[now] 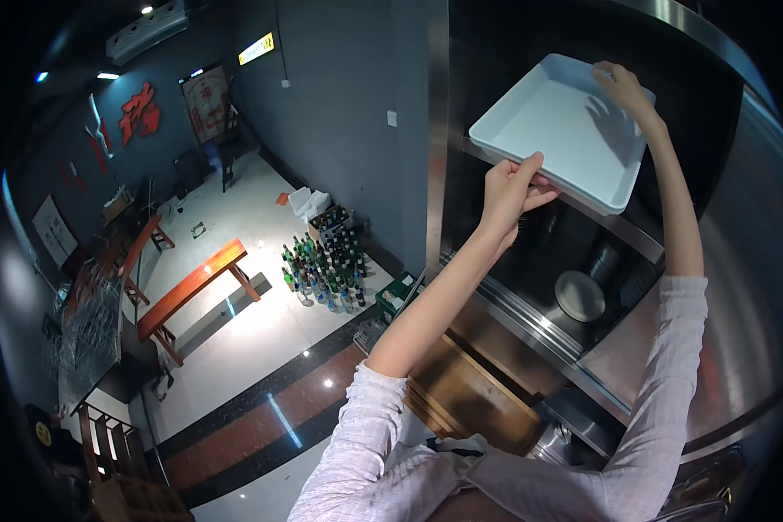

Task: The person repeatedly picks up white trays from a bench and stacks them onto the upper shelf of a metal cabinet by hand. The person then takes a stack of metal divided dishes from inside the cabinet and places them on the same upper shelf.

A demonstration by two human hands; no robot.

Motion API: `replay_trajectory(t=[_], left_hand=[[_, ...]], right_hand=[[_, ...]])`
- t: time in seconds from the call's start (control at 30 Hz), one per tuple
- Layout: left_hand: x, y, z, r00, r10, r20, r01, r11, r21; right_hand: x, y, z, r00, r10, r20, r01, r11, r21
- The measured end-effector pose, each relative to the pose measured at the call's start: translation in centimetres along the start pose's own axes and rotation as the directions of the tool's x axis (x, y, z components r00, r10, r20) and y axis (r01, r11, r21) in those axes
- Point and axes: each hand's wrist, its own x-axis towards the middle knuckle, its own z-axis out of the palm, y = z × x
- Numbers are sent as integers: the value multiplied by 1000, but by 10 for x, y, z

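Observation:
A white rectangular tray [574, 122] is held up, tilted, at the opening of a dark metal cabinet. My left hand [511, 196] grips its near edge, thumb over the rim and fingers underneath. My right hand [622, 87] is at the far right rim, its fingers bent over the edge and casting a shadow inside the tray. Nothing lies in the tray. The near edge looks doubled, but I cannot tell whether a second tray is stacked beneath. Below, a round pale dish [580, 296] sits on a lower cabinet shelf.
A metal rail [544, 326] runs along the lower shelf. Beneath it is a brown wooden drawer or box [478, 391]. To the left, many bottles [326, 265] stand on the floor near a green crate [398, 291]. Farther off is a wooden bench [196, 287].

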Motion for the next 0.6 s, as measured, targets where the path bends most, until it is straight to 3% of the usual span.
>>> replay_trajectory(t=[0.03, 0.1, 0.2, 0.3, 0.37, 0.47, 0.6], left_hand=[[3, -1, 3, 1000, 2, 0, -2, 1000, 11], [13, -3, 7, 1000, 12, 0, -12, 1000, 17], [32, 4, 13, 997, 48, 59, -48, 999, -18], [38, 10, 20, 998, 41, 40, -41, 999, -3], [43, 7, 23, 998, 36, 42, -35, 999, -19], [43, 6, 29, 999, 38, 21, -38, 999, 5], [38, 7, 35, 998, 52, 23, -53, 999, 7]], right_hand=[[-9, -12, -4, 1000, 2, -2, -2, 1000, 0], [-43, -42, -12, 994, -90, -62, 102, 972, 212], [-110, -94, -29, 972, -233, -8, 228, 941, 250], [-146, -115, -36, 974, -227, 3, 222, 955, 198], [-158, -116, -35, 912, -359, -199, 331, 930, -161], [-163, -104, -30, 854, -474, -213, 414, 869, -272], [-163, -98, -32, 836, -497, -232, 426, 854, -298]])
